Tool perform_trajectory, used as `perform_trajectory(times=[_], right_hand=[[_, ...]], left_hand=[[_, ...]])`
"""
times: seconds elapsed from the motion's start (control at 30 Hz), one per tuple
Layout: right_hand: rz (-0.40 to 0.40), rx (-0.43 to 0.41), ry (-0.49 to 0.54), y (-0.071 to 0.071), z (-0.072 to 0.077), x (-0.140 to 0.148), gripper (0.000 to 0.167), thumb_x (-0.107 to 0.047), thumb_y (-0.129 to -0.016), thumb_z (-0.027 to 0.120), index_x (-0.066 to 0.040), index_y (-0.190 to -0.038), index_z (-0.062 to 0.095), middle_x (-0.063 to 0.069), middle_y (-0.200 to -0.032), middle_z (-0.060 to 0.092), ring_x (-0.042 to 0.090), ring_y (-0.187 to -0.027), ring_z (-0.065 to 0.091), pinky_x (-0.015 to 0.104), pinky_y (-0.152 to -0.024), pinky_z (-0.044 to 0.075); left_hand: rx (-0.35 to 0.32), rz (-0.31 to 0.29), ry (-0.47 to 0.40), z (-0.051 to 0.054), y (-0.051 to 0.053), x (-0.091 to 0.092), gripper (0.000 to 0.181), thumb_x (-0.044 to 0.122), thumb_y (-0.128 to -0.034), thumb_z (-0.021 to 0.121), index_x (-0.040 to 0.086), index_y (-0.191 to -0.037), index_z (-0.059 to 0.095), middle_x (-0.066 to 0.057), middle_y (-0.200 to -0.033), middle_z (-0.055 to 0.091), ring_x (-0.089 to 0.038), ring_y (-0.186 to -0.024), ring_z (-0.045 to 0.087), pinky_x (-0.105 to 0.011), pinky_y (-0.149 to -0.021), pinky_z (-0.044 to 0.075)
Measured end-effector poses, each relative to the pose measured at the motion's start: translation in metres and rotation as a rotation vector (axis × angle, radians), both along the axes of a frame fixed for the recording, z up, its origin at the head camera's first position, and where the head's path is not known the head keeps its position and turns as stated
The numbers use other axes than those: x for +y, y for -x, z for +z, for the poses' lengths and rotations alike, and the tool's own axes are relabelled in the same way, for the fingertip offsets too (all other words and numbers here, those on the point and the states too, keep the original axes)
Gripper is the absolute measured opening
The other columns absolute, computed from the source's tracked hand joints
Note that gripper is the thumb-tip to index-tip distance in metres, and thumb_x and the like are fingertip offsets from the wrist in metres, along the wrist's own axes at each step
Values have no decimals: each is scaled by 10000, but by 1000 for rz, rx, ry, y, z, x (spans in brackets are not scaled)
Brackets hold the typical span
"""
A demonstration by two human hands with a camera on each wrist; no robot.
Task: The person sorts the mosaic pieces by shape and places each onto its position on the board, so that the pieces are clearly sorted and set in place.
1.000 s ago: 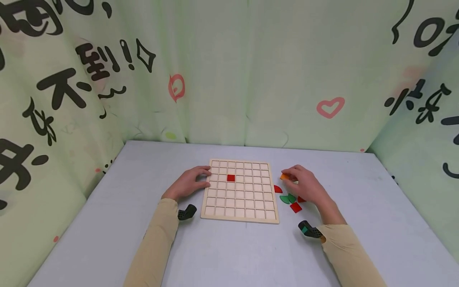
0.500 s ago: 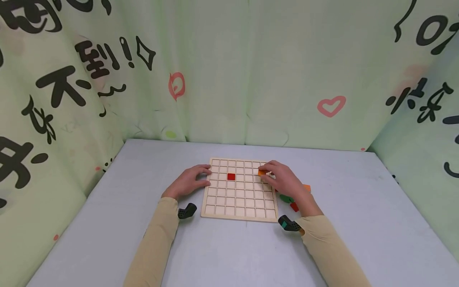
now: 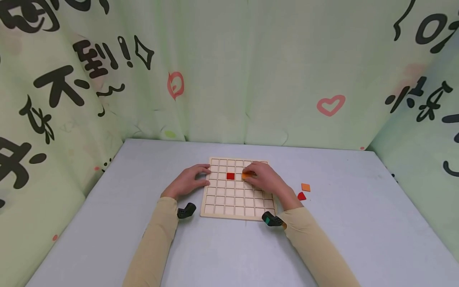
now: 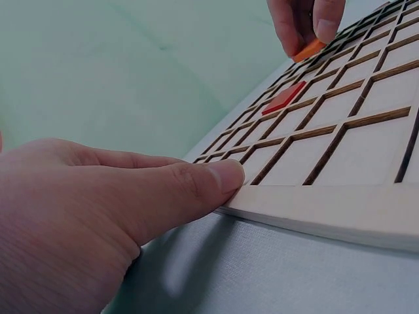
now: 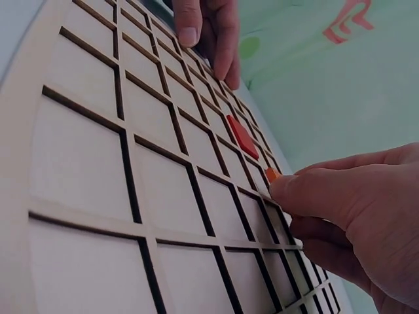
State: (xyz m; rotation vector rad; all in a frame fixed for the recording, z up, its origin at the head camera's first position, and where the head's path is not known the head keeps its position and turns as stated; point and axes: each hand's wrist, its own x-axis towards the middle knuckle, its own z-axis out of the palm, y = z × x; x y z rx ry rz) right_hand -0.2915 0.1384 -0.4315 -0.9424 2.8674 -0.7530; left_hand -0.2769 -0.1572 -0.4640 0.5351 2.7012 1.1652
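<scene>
A wooden grid board point(image 3: 229, 201) lies on the table, with a red square point(image 3: 230, 176) in one cell of an upper row. My right hand point(image 3: 267, 178) pinches an orange piece point(image 3: 245, 175) between thumb and fingertips over the board, a little right of the red square; the right wrist view shows the orange piece point(image 5: 272, 174) mostly hidden by the thumb. On the board's left edge rests my left hand point(image 3: 186, 182), thumb point(image 4: 226, 175) against the frame in the left wrist view, fingers relaxed.
Right of the board, an orange square point(image 3: 305, 187) and a red piece point(image 3: 301, 196) lie on the white table point(image 3: 215, 255). My right forearm point(image 3: 313, 243) crosses the area beside the board's lower right corner. A printed curtain point(image 3: 279, 79) stands behind the table.
My right hand has carried the orange piece leftward from beside the board to near the red square. The orange square on the table came into view. My left hand has stayed in place.
</scene>
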Motion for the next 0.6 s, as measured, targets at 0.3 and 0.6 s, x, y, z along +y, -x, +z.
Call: perform_trajectory(times=[0.3, 0.6], right_hand=[[-10, 4, -39, 1, -2, -10, 248, -133, -916, 693, -24, -1140, 694, 111, -1134, 647, 265, -1051, 597, 409, -940, 508], [-1, 3, -1, 0, -8, -11, 240, -115, -924, 682, -16, -1142, 686, 121, -1152, 630, 261, -1032, 595, 400, -917, 517]], left_hand=[[14, -8, 5, 4, -2, 0, 423, 210, -914, 707, 33, -1287, 613, -67, -1502, 439, -277, -1421, 332, -414, -1176, 287], [18, -12, -2, 3, -2, 1, 415, 202, -912, 708, 35, -1280, 614, -70, -1500, 441, -281, -1420, 334, -422, -1176, 286]])
